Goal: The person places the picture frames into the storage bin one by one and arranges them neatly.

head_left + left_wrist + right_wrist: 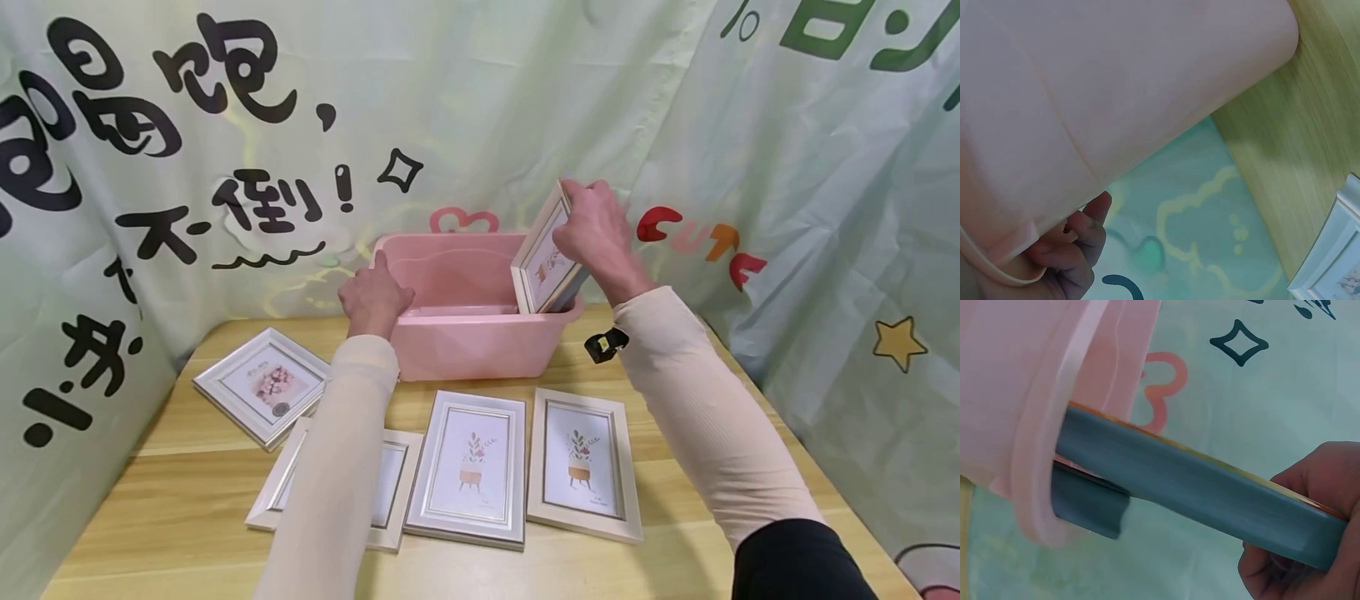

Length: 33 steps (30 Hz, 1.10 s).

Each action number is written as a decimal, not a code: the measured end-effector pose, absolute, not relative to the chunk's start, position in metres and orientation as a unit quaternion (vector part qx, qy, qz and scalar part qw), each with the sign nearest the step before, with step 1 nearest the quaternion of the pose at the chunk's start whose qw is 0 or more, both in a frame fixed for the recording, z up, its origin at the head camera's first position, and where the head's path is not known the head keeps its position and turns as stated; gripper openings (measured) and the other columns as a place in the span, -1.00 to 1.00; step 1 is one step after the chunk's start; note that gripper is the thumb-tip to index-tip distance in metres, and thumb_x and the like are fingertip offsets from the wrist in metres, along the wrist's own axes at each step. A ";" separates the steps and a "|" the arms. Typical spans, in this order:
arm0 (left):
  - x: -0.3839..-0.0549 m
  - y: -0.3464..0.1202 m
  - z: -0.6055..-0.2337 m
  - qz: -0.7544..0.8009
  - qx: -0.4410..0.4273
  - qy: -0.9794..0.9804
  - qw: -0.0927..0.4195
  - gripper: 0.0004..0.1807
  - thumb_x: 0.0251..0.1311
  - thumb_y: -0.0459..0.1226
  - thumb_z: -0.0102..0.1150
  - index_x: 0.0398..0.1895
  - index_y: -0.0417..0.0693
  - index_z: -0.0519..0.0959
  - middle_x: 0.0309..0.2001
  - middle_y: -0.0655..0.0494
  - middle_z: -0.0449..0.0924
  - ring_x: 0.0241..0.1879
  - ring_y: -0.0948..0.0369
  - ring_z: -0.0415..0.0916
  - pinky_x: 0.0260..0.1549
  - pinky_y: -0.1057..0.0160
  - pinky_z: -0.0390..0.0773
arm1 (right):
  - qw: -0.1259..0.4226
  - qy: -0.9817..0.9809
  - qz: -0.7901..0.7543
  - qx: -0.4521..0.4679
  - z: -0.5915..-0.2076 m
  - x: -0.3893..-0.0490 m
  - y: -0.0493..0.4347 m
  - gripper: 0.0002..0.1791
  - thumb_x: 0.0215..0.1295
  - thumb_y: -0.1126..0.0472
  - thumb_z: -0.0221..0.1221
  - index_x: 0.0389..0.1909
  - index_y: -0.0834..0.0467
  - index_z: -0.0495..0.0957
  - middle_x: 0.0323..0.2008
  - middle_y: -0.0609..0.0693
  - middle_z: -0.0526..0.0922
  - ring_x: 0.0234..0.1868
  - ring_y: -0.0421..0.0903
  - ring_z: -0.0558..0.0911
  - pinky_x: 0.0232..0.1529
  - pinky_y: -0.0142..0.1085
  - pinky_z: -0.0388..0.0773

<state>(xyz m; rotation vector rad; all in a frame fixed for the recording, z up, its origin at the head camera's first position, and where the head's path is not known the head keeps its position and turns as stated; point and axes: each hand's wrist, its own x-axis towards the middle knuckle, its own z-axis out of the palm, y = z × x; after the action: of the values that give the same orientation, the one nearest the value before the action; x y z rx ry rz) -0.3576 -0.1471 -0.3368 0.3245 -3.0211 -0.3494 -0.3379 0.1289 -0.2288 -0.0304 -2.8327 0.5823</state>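
Note:
A pink plastic bin [468,350] stands at the back of the table. My left hand [375,296] grips its left rim; in the left wrist view curled fingers [1079,250] reach under that edge. My right hand [596,237] holds the upper end of a cream picture frame [542,262], which tilts inside the bin's right end. Its long side edge [1210,494] shows in the right wrist view, running from the hand past the rim. Below it, a second dark-edged piece [1088,500] sticks out over the rim, probably another frame.
Several picture frames lie on the wooden table [187,508]: a silver one [262,383] at the left, a cream one [397,492] partly under my left sleeve, a silver one [472,467] in the middle and a cream one [585,462] at the right. A printed curtain [525,100] hangs behind.

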 end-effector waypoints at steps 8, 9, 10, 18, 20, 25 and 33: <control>-0.357 -0.146 -0.336 -0.112 0.097 -0.988 0.035 -0.13 0.15 0.11 0.04 0.46 -0.03 0.01 -0.02 -0.28 0.53 -0.15 -0.14 0.59 -0.24 -0.02 0.52 | 0.115 -0.969 0.217 -0.010 -0.239 -0.345 0.129 -0.19 0.17 0.31 0.08 0.48 -0.06 0.14 0.20 0.24 0.34 0.09 0.12 0.33 0.05 0.00 0.50; -0.357 -0.146 -0.336 -0.112 0.098 -0.988 0.034 -0.13 0.16 0.11 0.05 0.46 -0.02 0.01 -0.01 -0.28 0.53 -0.13 -0.15 0.58 -0.23 -0.02 0.52 | 0.116 -0.969 0.218 -0.008 -0.240 -0.345 0.129 -0.21 0.16 0.31 0.08 0.47 -0.05 0.16 0.20 0.24 0.34 0.08 0.13 0.33 0.05 0.01 0.49; -0.357 -0.146 -0.335 -0.113 0.099 -0.988 0.034 -0.12 0.16 0.12 0.05 0.47 -0.02 0.01 0.01 -0.29 0.53 -0.11 -0.15 0.58 -0.21 -0.03 0.52 | 0.117 -0.969 0.219 -0.007 -0.241 -0.346 0.129 -0.22 0.16 0.31 0.08 0.46 -0.04 0.18 0.19 0.25 0.34 0.08 0.13 0.34 0.05 0.01 0.49; -0.358 -0.148 -0.334 -0.113 0.094 -0.988 0.045 -0.11 0.16 0.12 0.08 0.47 -0.03 0.02 0.00 -0.28 0.54 -0.12 -0.14 0.58 -0.20 -0.04 0.53 | 0.112 -0.965 0.236 -0.005 -0.247 -0.352 0.127 -0.25 0.17 0.31 0.08 0.44 0.01 0.20 0.18 0.24 0.32 0.07 0.12 0.33 0.05 0.00 0.49; -0.358 -0.149 -0.334 -0.114 0.094 -0.988 0.045 -0.12 0.15 0.12 0.08 0.45 -0.04 0.03 0.01 -0.28 0.54 -0.12 -0.15 0.59 -0.20 -0.05 0.53 | 0.116 -0.965 0.236 0.001 -0.248 -0.353 0.126 -0.30 0.15 0.32 0.08 0.39 0.05 0.27 0.14 0.24 0.34 0.06 0.13 0.33 0.04 0.00 0.49; -0.357 -0.150 -0.335 -0.114 0.099 -0.988 0.042 -0.13 0.16 0.11 0.08 0.45 -0.04 0.04 0.03 -0.28 0.52 -0.12 -0.16 0.59 -0.20 -0.05 0.53 | 0.124 -0.965 0.230 0.013 -0.252 -0.357 0.124 -0.43 0.12 0.34 0.09 0.24 0.12 0.40 0.02 0.21 0.39 0.02 0.12 0.33 -0.02 -0.03 0.46; -0.359 -0.150 -0.336 -0.112 0.100 -0.988 0.032 -0.08 0.17 0.14 0.08 0.49 -0.01 -0.02 0.05 -0.29 0.51 -0.09 -0.14 0.57 -0.19 -0.04 0.53 | 0.107 -0.964 0.245 -0.002 -0.261 -0.361 0.122 -0.32 0.17 0.32 0.11 0.38 0.06 0.29 0.07 0.19 0.35 0.04 0.10 0.31 0.01 -0.05 0.43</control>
<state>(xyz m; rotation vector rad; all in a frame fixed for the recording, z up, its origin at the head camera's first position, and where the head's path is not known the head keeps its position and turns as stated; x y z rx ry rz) -0.3592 -0.1497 -0.3358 0.3072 -3.0425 -0.3436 -0.3613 0.1217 -0.2611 -0.0054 -2.8373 0.7213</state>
